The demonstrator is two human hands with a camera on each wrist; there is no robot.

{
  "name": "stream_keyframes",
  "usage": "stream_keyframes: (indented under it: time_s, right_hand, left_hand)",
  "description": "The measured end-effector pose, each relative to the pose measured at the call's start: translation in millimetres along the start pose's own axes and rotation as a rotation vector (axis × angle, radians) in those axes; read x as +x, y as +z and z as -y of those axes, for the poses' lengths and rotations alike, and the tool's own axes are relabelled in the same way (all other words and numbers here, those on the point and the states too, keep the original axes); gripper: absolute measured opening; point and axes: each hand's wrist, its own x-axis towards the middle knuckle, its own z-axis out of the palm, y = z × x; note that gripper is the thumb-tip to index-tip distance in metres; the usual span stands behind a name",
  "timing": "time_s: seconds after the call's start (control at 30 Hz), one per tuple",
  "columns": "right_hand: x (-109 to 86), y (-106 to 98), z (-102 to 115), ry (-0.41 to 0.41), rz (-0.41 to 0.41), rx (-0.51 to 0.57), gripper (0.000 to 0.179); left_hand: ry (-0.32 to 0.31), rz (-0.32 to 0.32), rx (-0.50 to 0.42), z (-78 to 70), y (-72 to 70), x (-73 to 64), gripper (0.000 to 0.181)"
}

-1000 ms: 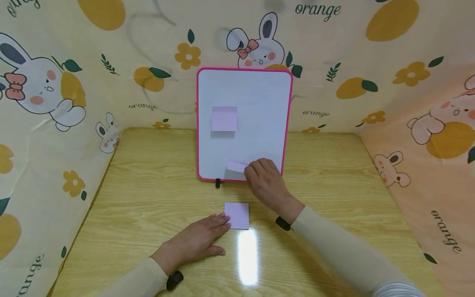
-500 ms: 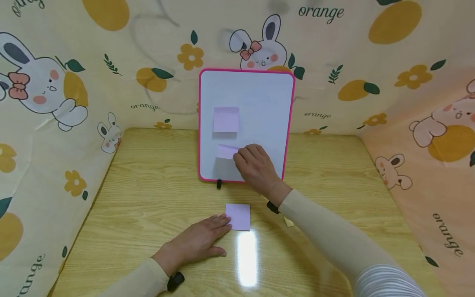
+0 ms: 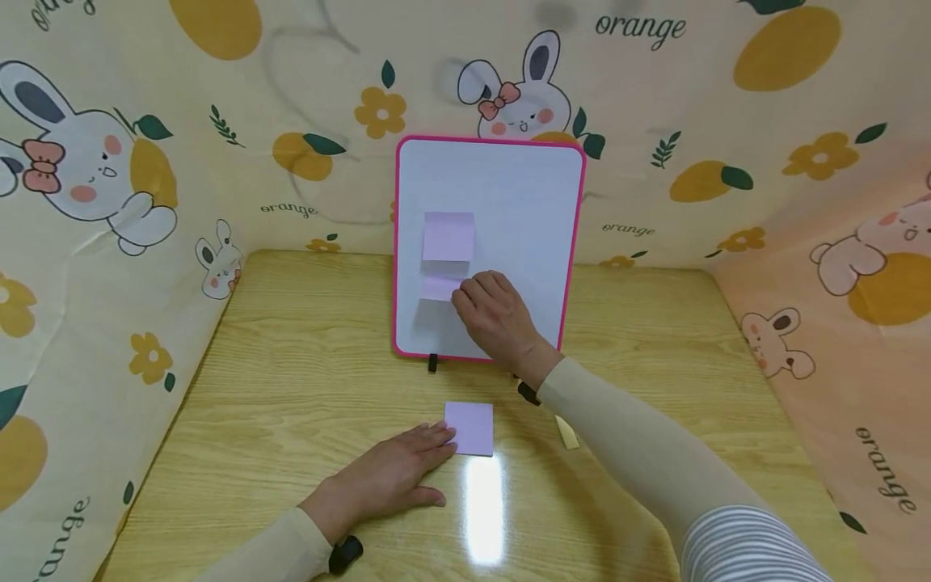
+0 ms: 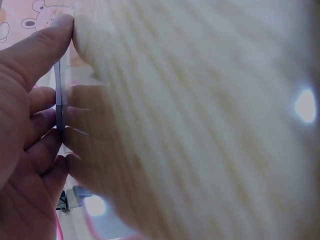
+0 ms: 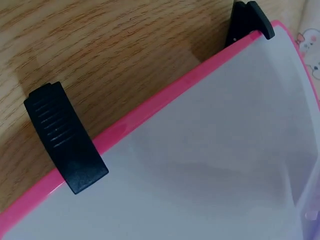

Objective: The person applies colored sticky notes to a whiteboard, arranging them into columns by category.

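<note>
A whiteboard (image 3: 524, 210) with a pink frame stands tilted back on the table. One lilac sticky note (image 3: 448, 237) is stuck on its left half. Just below that, my right hand (image 3: 502, 323) pinches another lilac sticky note (image 3: 440, 288) by its right side, against or close to the board; contact cannot be made out. My left hand (image 3: 389, 473) lies on the table, its fingertips resting on the left edge of a lilac sticky note pad (image 3: 471, 428). In the left wrist view the fingers meet the pad (image 4: 59, 95) edge-on. Fingers of the right hand do not show in the right wrist view.
Black clip feet (image 5: 65, 140) hold the board's lower edge on the wood table (image 3: 291, 339). A small pale yellow strip (image 3: 566, 432) lies partly under the right forearm. Patterned cloth walls (image 3: 305, 97) close off the back and both sides.
My right hand has carried its sticky note up and slightly left, from the board's bottom edge to just under the stuck note. The yellow strip came into view. The left hand stayed on the pad.
</note>
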Motion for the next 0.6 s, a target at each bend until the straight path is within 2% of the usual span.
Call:
stream_keyframes:
  time_s: [0.3,0.6]
  right_hand:
    - [0.8,6.0,-0.6,-0.003,-0.038,0.001,0.019]
    - [0.0,8.4,-2.1,0.004,-0.005,-0.006,0.017]
  left_hand:
    - [0.006,-0.009,0.014,0.4,-0.1,-0.3,0.074]
    - [0.009,-0.009,0.022,0.0,-0.4,-0.7,0.073]
